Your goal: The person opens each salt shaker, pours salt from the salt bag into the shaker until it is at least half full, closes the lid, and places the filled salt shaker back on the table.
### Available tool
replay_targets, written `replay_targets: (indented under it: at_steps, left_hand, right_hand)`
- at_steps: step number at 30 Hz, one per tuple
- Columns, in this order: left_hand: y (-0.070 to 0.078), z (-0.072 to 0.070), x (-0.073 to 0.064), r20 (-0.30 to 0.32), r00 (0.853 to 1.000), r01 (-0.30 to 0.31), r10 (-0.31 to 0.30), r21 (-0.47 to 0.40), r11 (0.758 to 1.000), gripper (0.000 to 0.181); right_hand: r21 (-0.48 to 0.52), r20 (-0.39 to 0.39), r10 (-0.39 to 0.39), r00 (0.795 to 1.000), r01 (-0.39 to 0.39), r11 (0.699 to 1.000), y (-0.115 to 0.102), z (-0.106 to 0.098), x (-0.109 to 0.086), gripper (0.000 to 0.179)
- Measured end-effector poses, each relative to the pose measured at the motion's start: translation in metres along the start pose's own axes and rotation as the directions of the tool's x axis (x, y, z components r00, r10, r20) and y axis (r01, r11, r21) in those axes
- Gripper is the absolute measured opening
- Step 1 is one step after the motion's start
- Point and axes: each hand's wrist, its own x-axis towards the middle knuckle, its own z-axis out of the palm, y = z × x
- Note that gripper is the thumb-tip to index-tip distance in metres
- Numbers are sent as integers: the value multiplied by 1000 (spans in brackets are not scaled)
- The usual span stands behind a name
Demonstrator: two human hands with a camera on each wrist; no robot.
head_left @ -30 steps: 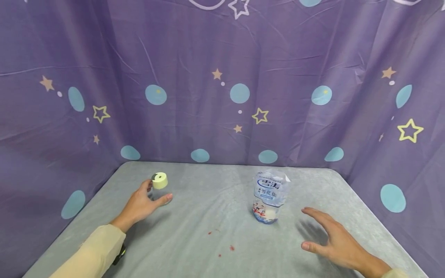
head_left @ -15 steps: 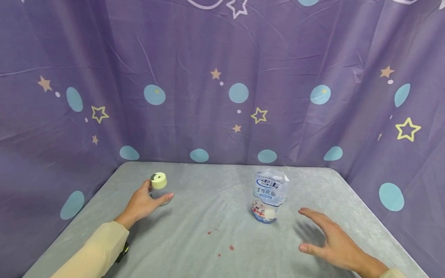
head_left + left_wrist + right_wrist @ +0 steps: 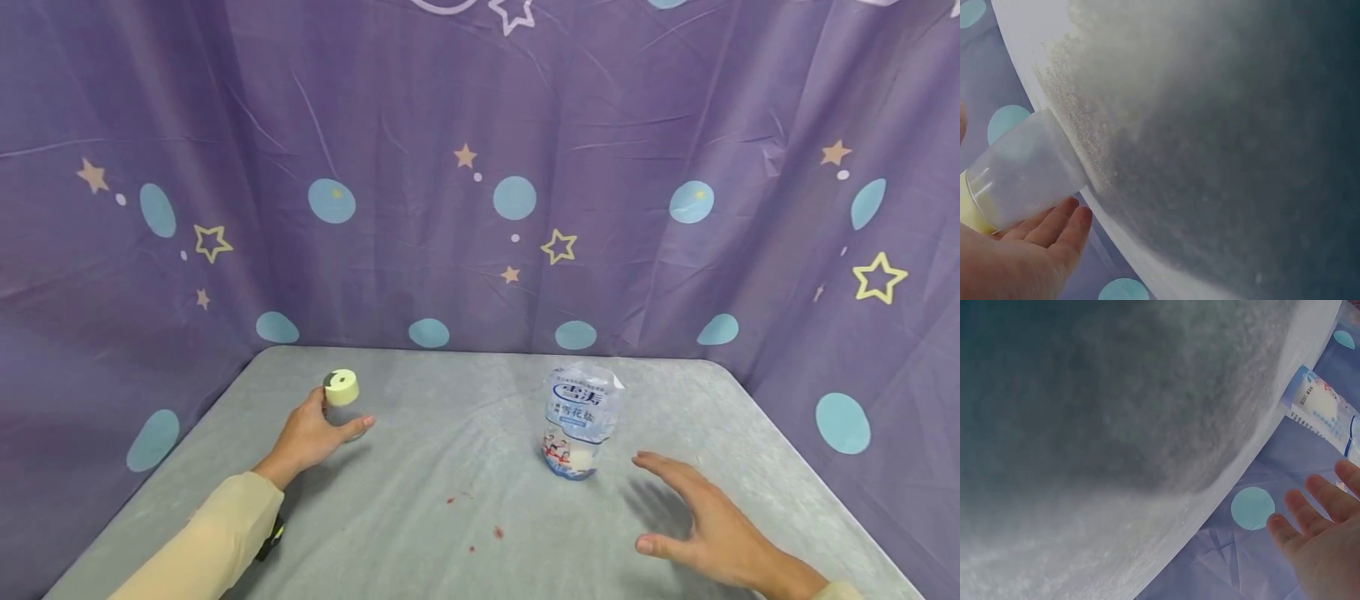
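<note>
A clear seasoning jar with a pale yellow lid (image 3: 342, 387) stands upright at the left of the table. My left hand (image 3: 309, 435) is spread around it, thumb in front and fingers along its left side. In the left wrist view, the fingers (image 3: 1069, 234) lie nearly straight beside the jar (image 3: 1029, 169). Right of the middle, a blue and white salt bag (image 3: 581, 421) stands upright, its top crumpled. My right hand (image 3: 708, 525) hovers to the right of this bag, thumb and fingers apart, holding nothing. The right wrist view shows its fingers (image 3: 1310, 512) below the bag (image 3: 1325, 406).
A grey cloth-covered table (image 3: 450, 433) reaches back to a purple curtain (image 3: 420, 167) with stars and blue dots. Several small red spots (image 3: 498, 532) mark the cloth near the front middle. A black strap piece (image 3: 270, 540) shows under the left sleeve.
My right hand has drifted slightly left, closer to the salt bag. My left hand stays around the jar almost unmoved. Jar and bag keep their places.
</note>
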Motion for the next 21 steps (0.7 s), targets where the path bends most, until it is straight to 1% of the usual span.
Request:
replay_targets:
  at_steps: [6, 10, 17, 21]
  left_hand:
    - [-1, 2, 0, -27, 1000, 12, -12, 3, 1000, 99]
    - [-1, 2, 2, -37, 999, 10, -10, 10, 1000, 92]
    - [-4, 3, 6, -77, 997, -17, 19, 27, 999, 74]
    - [-5, 4, 6, -91, 996, -19, 21, 25, 1000, 69]
  right_hand:
    - [17, -4, -21, 1000, 21, 1000, -3, 2, 0, 97]
    - [4, -3, -25, 1000, 25, 1000, -4, 3, 0, 98]
    - [0, -7, -29, 1000, 29, 1000, -5, 4, -1, 98]
    - [2, -13, -36, 999, 36, 999, -4, 4, 0, 98]
